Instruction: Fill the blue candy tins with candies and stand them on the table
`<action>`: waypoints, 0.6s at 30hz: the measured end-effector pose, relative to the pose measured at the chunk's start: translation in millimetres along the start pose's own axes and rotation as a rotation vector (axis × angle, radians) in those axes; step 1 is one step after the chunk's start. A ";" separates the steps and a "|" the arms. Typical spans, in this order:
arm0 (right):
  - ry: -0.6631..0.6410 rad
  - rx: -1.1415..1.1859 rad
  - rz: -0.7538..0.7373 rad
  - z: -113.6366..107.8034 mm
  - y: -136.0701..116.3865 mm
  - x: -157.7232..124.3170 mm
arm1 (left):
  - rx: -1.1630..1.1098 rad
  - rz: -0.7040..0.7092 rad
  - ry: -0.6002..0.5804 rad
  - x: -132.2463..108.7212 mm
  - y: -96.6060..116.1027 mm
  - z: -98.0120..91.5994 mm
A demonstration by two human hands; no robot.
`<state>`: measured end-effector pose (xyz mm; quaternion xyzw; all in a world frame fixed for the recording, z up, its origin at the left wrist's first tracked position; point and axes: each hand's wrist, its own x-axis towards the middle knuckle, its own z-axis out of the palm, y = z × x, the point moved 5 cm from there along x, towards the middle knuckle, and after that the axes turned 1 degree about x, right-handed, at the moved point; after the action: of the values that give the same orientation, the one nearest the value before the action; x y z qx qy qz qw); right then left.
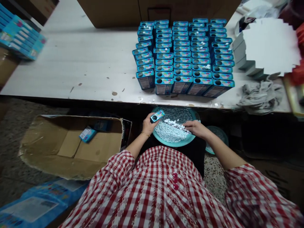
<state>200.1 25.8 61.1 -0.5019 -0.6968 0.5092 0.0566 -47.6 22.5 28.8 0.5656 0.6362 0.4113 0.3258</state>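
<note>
My left hand (pixel 148 124) is closed around a small blue box (pixel 157 116) with a round hole in its top, held over the left rim of a teal bowl (pixel 171 142) on my lap. The bowl is filled with small pale blue-white pellets (pixel 169 131). My right hand (pixel 195 127) rests on the pellets at the bowl's right side, fingers curled down into them. Whether it holds any pellets is hidden. Several rows of the same blue boxes (pixel 182 57) stand upright on the white table (pixel 83 63) beyond the bowl.
An open cardboard carton (pixel 71 145) with a blue box inside lies on the floor at left. A stack of white cardboard pieces (pixel 268 44) and a crumpled grey cloth (pixel 261 95) lie on the table's right. More blue packs (pixel 21 38) sit far left.
</note>
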 end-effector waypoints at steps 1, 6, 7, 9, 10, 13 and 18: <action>-0.010 -0.026 -0.016 -6.9 -12.2 -2.6 | 0.032 0.021 -0.033 0.1 1.8 5.0; -0.072 -0.384 0.005 -21.8 -65.1 1.0 | 0.147 0.120 -0.163 -3.7 11.9 26.4; -0.082 -0.488 0.024 -21.9 -73.6 3.3 | 0.166 0.132 -0.182 -4.8 13.3 29.1; -0.103 -0.680 0.068 -20.4 -89.3 7.7 | 0.202 0.148 -0.217 -6.5 15.2 33.0; -0.113 -0.756 0.096 -19.1 -96.4 9.6 | 0.219 0.153 -0.231 -7.1 15.4 34.3; -0.127 -0.897 0.173 -14.3 -116.3 14.6 | 0.246 0.168 -0.243 -7.4 14.5 36.6; -0.097 -0.923 0.174 -12.2 -139.1 13.6 | 0.210 0.173 -0.214 -5.8 12.5 38.3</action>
<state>111.3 47.2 167.6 -0.5067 -0.8076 0.1719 -0.2480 -7.4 23.0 22.4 0.6899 0.5862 0.3066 0.2940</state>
